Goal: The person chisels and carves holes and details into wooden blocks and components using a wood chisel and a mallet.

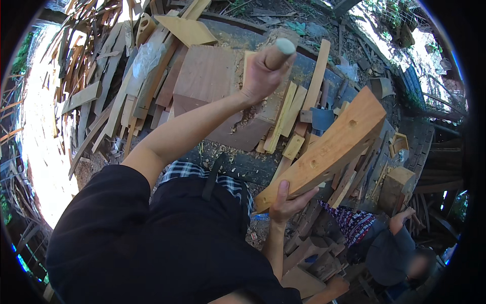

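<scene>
With the left hand (260,71) raised and fisted around a handle (279,52) above the curved plank (329,147), whose lower end the right hand (286,202) gripped, a misjudged blow might have struck those fingers or knocked the plank loose.

The left hand (263,71) is gripping a round wooden handle (279,52), raised above a large flat wooden block (212,86). The right hand (288,202) is holding the lower end of a curved wooden plank (329,147), which is tilting upward to the right. Offcuts (121,96) are lying piled around the block. Another person (390,243) is sitting at lower right.
</scene>
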